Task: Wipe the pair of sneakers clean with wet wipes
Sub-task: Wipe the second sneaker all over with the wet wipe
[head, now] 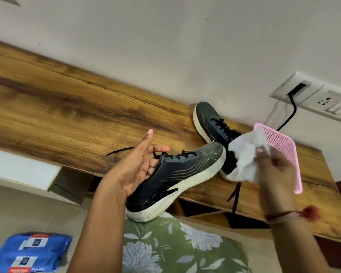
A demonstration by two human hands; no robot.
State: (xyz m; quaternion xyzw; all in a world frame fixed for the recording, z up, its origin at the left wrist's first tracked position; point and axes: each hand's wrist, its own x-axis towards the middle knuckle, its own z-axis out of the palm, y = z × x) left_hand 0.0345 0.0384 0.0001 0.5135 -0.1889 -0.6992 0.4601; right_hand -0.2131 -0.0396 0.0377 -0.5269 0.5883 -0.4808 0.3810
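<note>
Two black sneakers with white soles lie on the wooden table (67, 115). The near sneaker (177, 182) has its heel hanging over the front edge, toe pointing right. My left hand (134, 166) holds it at the collar, with fingers curled into the opening and the index finger sticking up. The far sneaker (211, 123) lies behind it, toe toward the wall, partly hidden. My right hand (274, 170) pinches a crumpled white wet wipe (246, 158) just right of the near sneaker's toe, not touching it.
A pink mesh basket (283, 150) sits at the table's right end, behind the wipe. Two blue wet wipe packs (28, 253) lie at the lower left. A wall socket panel (313, 99) with a black cable is above the basket. Green floral fabric (165, 243) covers my lap.
</note>
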